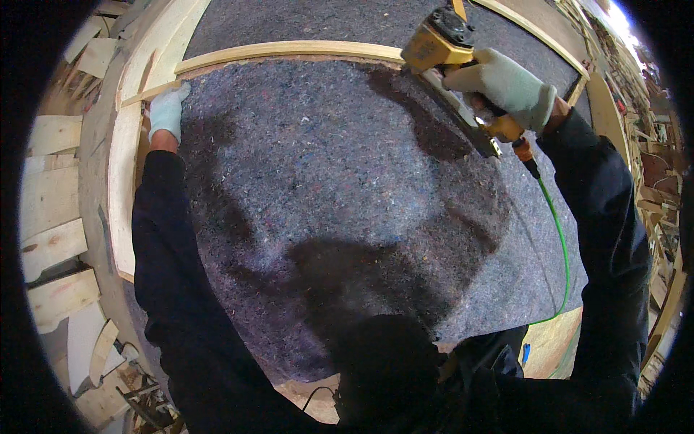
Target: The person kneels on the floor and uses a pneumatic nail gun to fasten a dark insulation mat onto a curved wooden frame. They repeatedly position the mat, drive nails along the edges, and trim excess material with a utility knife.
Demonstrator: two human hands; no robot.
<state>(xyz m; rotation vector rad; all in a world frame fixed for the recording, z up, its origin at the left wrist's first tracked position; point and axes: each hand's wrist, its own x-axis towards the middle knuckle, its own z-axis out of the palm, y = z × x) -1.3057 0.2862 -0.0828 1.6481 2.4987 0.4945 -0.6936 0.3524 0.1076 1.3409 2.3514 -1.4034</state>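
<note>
My right hand (pixel 506 88), in a pale work glove, is wrapped round the handle of a yellow and black air nail gun (pixel 442 45). The gun's head is over the right part of a long wooden batten (pixel 289 49); whether its nose touches the wood is hidden. A green air hose (pixel 560 224) runs from the handle down toward me. At the far left, my gloved left hand (pixel 168 114) closes on a short wooden strip (pixel 153 93) by the batten's left end. Some of its fingers are hidden. Grey felt padding (pixel 340 159) spreads beneath both arms.
A pale wooden board (pixel 121 195) edges the felt on the left. Stacked cut boards (pixel 54 195) lie beyond it. Another wooden rail (pixel 531 30) runs along the far right, with timber pieces (pixel 654 173) piled outside it. More felt (pixel 347 20) lies past the batten.
</note>
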